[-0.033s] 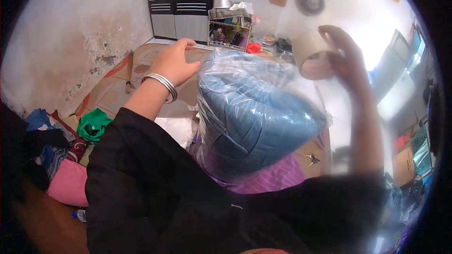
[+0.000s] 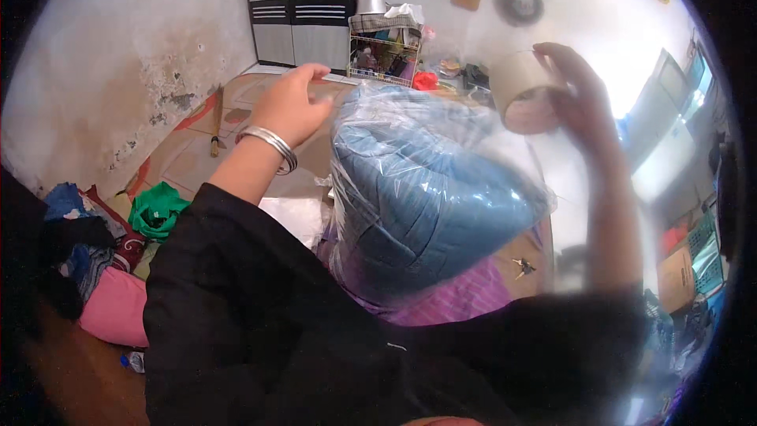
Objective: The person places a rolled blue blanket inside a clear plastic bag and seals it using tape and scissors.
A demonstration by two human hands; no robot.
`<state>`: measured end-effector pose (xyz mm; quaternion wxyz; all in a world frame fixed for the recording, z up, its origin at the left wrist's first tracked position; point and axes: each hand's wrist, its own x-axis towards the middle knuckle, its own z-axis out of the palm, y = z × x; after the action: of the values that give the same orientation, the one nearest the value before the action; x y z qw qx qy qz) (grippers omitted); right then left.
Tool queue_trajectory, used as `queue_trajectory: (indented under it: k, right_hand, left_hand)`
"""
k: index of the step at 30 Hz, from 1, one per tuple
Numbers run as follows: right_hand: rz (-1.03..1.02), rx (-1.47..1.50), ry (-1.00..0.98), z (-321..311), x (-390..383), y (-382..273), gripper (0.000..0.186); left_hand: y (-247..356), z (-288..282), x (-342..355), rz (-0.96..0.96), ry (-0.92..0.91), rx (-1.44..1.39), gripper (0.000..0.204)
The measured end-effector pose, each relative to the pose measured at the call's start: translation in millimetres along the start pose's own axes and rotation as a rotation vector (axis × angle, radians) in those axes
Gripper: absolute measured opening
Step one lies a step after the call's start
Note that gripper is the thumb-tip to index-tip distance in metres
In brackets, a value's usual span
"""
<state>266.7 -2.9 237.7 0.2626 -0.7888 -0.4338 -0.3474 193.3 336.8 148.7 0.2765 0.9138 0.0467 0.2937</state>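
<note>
A clear plastic bag stuffed with folded blue padded cloth, like a quilt, stands upright in front of me. My right hand grips a wide roll of pale tape above the bag's right side. Beside the bag's upper left edge, my left hand is raised with thumb and fingers apart, and nothing shows between them. Silver bangles circle the left wrist. Whether a clear strip of tape runs from the roll cannot be made out.
Purple striped cloth lies under the bag, with keys to its right. Clothes and a pink cushion-like bundle are heaped at left. A wire rack and grey cabinet stand at the back.
My left thumb has moved slightly up toward the fingers. The right hand, the tape roll and the bag stay in place.
</note>
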Motion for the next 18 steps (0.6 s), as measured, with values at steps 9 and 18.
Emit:
queue_trajectory:
  k: [9,18]
  right_hand:
    - [0.033,-0.003,-0.006,1.5,-6.8,1.3,0.055]
    - [0.111,0.011,-0.035,3.2,-15.2,-2.5,0.057]
  left_hand:
    - [1.4,20.5,-30.4,0.404,-0.262,-0.432,0.065]
    - [-11.6,24.0,-30.6,0.357,-0.236,-0.496,0.076]
